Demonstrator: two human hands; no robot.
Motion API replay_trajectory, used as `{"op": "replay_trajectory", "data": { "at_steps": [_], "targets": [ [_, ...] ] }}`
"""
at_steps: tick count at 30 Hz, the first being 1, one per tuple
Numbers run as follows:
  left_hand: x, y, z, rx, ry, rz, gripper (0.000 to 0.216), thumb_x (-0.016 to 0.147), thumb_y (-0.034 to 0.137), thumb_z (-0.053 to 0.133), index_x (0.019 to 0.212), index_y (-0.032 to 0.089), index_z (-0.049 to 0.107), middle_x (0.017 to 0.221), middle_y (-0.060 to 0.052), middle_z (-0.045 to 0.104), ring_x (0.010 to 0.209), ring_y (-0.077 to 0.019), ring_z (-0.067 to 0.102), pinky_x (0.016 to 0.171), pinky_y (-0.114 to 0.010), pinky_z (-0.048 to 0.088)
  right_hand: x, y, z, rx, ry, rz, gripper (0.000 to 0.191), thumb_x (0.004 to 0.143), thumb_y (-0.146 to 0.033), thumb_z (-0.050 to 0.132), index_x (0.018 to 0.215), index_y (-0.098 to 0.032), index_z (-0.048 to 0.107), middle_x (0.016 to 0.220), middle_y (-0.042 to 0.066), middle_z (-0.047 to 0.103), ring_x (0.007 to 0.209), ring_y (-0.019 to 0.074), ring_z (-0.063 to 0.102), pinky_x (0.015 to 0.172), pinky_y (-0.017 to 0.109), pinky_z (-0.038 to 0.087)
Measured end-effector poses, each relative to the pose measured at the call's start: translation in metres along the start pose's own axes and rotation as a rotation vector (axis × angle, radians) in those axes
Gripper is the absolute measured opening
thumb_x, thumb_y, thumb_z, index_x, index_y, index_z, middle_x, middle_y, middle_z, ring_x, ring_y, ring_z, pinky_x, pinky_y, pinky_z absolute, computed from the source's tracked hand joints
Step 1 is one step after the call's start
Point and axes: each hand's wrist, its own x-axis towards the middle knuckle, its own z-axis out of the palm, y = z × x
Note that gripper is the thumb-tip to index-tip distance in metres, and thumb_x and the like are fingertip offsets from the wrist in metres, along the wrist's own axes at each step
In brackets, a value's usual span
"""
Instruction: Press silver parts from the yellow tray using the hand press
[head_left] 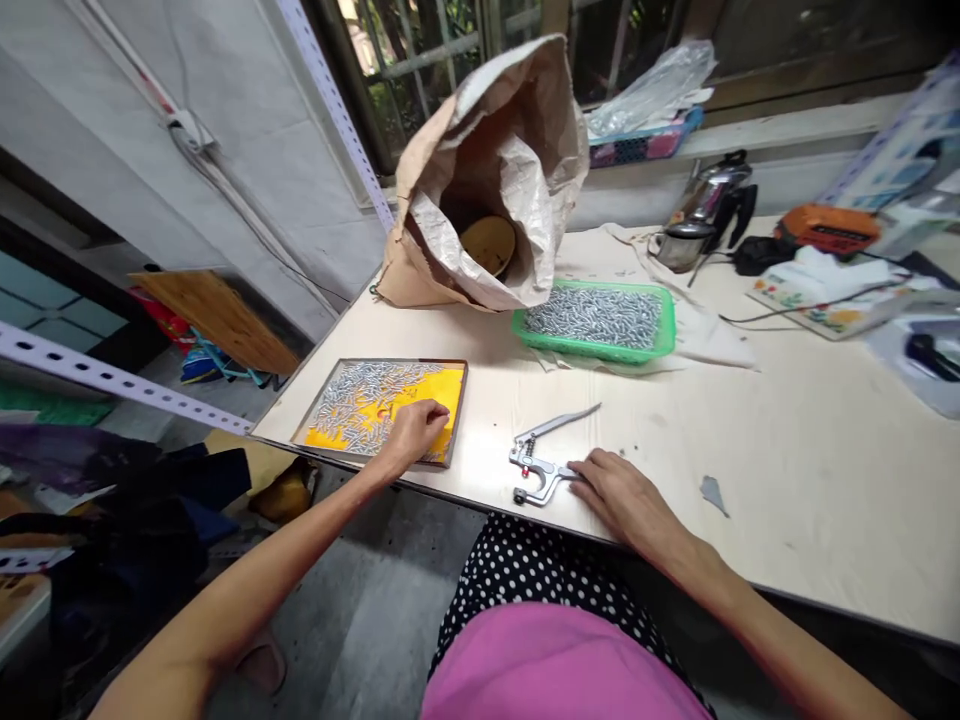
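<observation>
My left hand (418,430) is over the right part of a shallow tray (463,385) with a yellow bottom, its fingers closed in a pinch. What they hold, if anything, is too small to make out. Small silvery metal pieces (360,385) lie scattered across the tray, mostly at its left and back. My right hand (619,490) rests near the table's front edge, fingers closed on the lower handle of silver hand pliers (546,480). The pliers lie with their upper handle spread away and nothing visible between their jaws.
A green basket (670,325) full of similar metal pieces stands behind the pliers. Left of it, a large paper sack (420,260) gapes toward me. A grey scrap (714,494) lies at right. Farther back are a metal pot (724,185) and an orange tool (829,230).
</observation>
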Motion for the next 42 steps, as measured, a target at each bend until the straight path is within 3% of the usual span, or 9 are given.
{"op": "replay_trajectory", "data": {
  "at_steps": [5, 9, 12, 29, 39, 42],
  "targets": [
    [-0.025, 0.057, 0.033, -0.518, -0.342, -0.193, 0.012, 0.077, 0.022, 0.065, 0.084, 0.012, 0.069, 0.060, 0.002, 0.062, 0.049, -0.0088, 0.055, 0.048, -0.019, 0.043, 0.010, -0.006, -0.013, -0.137, -0.105, 0.043, 0.022, 0.097, -0.019, 0.043, 0.090, -0.016, 0.064, 0.091, 0.007, 0.063, 0.084, 0.0198, 0.059, 0.077, 0.034, 0.038],
    [-0.038, 0.072, 0.064, -0.628, -0.427, -0.334, 0.009, 0.077, 0.019, 0.066, 0.072, 0.012, 0.065, 0.050, 0.005, 0.053, 0.042, -0.0057, 0.045, 0.043, -0.018, 0.037, 0.012, -0.009, -0.017, -0.187, -0.107, 0.026, 0.021, 0.097, -0.018, 0.044, 0.088, -0.016, 0.062, 0.091, 0.007, 0.064, 0.081, 0.0184, 0.058, 0.076, 0.034, 0.034],
    [-0.042, 0.073, 0.076, -0.666, -0.447, -0.428, 0.013, 0.077, 0.022, 0.069, 0.069, 0.012, 0.064, 0.049, 0.006, 0.053, 0.040, -0.0047, 0.041, 0.041, -0.018, 0.033, 0.012, -0.010, -0.018, -0.187, -0.098, 0.031, 0.020, 0.096, -0.017, 0.044, 0.088, -0.016, 0.062, 0.091, 0.007, 0.064, 0.080, 0.0178, 0.057, 0.075, 0.033, 0.032],
    [-0.037, 0.085, 0.073, -0.524, -0.537, -0.493, 0.019, 0.075, 0.028, 0.073, 0.069, 0.012, 0.065, 0.045, 0.006, 0.050, 0.039, -0.0048, 0.041, 0.040, -0.017, 0.031, 0.010, -0.006, -0.014, -0.162, -0.073, 0.034, 0.018, 0.094, -0.013, 0.045, 0.087, -0.016, 0.061, 0.091, 0.007, 0.064, 0.080, 0.0174, 0.055, 0.073, 0.033, 0.029],
    [-0.031, 0.085, 0.070, -0.494, -0.663, -0.524, 0.024, 0.073, 0.031, 0.073, 0.062, 0.014, 0.058, 0.043, 0.007, 0.048, 0.034, -0.0049, 0.040, 0.038, -0.018, 0.028, 0.009, -0.008, -0.012, -0.164, -0.076, 0.059, 0.021, 0.095, -0.014, 0.043, 0.088, -0.016, 0.062, 0.090, 0.007, 0.064, 0.079, 0.0178, 0.055, 0.074, 0.033, 0.033],
    [-0.031, 0.086, 0.070, -0.493, -0.671, -0.533, 0.023, 0.074, 0.029, 0.071, 0.062, 0.014, 0.058, 0.043, 0.007, 0.048, 0.034, -0.0044, 0.039, 0.036, -0.018, 0.027, 0.010, -0.003, -0.020, -0.127, -0.083, 0.029, 0.015, 0.094, -0.026, 0.053, 0.098, -0.017, 0.064, 0.108, 0.010, 0.063, 0.094, 0.0218, 0.056, 0.081, 0.035, 0.038]
  ]
}}
